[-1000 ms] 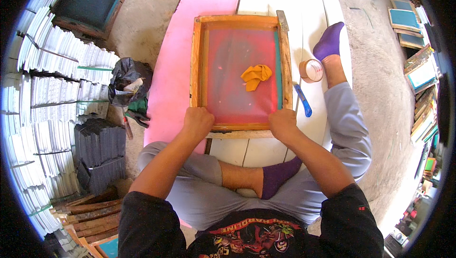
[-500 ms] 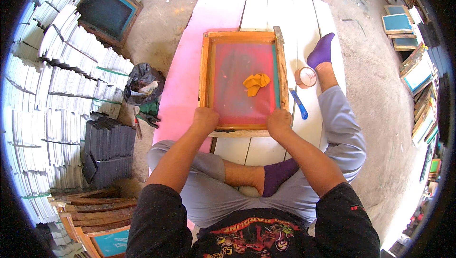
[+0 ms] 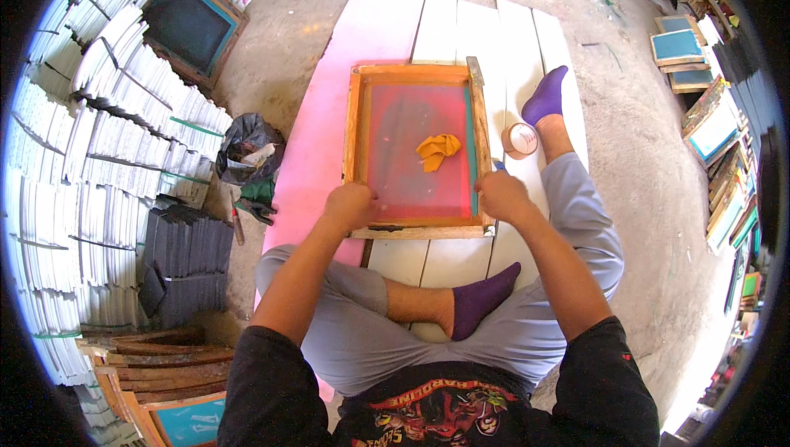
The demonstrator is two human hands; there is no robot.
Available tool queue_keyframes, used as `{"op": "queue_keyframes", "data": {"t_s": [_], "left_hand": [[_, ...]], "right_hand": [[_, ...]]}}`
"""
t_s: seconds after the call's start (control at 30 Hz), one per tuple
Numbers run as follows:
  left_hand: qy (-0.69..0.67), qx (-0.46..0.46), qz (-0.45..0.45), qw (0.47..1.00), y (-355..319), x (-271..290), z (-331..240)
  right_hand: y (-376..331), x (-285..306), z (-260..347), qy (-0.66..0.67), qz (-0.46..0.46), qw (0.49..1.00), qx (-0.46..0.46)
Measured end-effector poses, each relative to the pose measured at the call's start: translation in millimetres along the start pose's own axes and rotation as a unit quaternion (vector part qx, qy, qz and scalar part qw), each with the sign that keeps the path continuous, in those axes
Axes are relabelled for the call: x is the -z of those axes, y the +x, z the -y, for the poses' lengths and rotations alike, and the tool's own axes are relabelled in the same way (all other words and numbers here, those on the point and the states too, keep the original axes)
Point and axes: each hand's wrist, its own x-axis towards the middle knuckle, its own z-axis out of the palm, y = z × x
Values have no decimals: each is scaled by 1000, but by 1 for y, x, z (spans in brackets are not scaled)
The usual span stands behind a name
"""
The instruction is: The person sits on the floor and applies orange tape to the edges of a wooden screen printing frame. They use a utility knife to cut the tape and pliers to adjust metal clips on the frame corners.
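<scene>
A wooden screen-printing frame (image 3: 351, 130) with reddish mesh lies on the boards before me. My left hand (image 3: 352, 205) is closed on its left side, close to the near corner. On the opposite side, my right hand (image 3: 500, 196) grips the right rail a little above the near corner. A crumpled mustard-yellow cloth (image 3: 437, 151) rests on the mesh, right of its middle. Just beyond my right hand shows the blue tip of a cutter knife (image 3: 499, 165); the rest of it is hidden behind that hand. A roll of tape (image 3: 519, 141) lies beside my foot.
White boards (image 3: 436, 27), pink at the left, lie under the frame. Bundled white stacks (image 3: 107, 151) and a dark stack (image 3: 188, 253) stand at left, near a black plastic bag (image 3: 249, 151). More screen frames (image 3: 681, 45) lean at right. My legs fold around the near edge.
My right hand has slid farther up the right rail, now covering most of the blue cutter. My left hand keeps its hold. The whole view has shifted slightly.
</scene>
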Motion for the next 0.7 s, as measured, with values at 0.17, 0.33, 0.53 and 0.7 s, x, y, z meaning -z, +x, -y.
{"op": "queue_keyframes", "data": {"t_s": [0.17, 0.33, 0.53, 0.7], "left_hand": [[-14, -119, 28, 992, 4, -36, -29], [-11, -145, 30, 989, 6, -65, -20], [4, -130, 54, 990, 6, -55, -22], [19, -136, 52, 989, 10, -62, -9]], "right_hand": [[14, -59, 20, 135, 40, 986, 89], [18, -71, 41, 156, 130, 976, 74], [13, -85, 27, 151, 116, 978, 86], [8, -80, 27, 152, 105, 980, 74]]}}
